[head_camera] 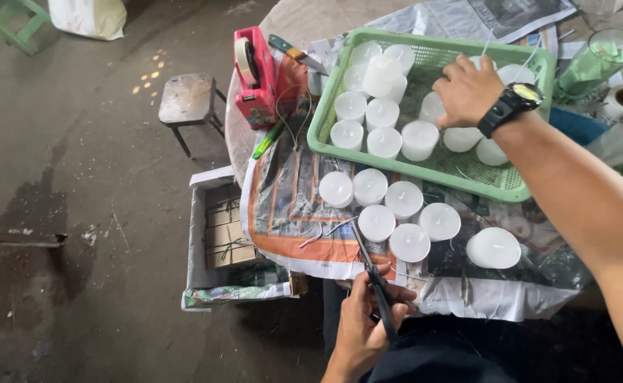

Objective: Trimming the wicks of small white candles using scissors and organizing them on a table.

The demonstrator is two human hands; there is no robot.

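My left hand sits near my lap at the table's front edge, closed around dark scissors whose blades point up toward a cluster of white round candles on newspaper. My right hand, with a black wristwatch, reaches into a green plastic basket and rests on the white candles inside it. I cannot see whether its fingers hold one. One larger candle lies to the right of the cluster.
A pink tape dispenser and a knife lie at the table's far left. A small metal stool and an open cardboard box stand on the concrete floor to the left. A clear glass is at far right.
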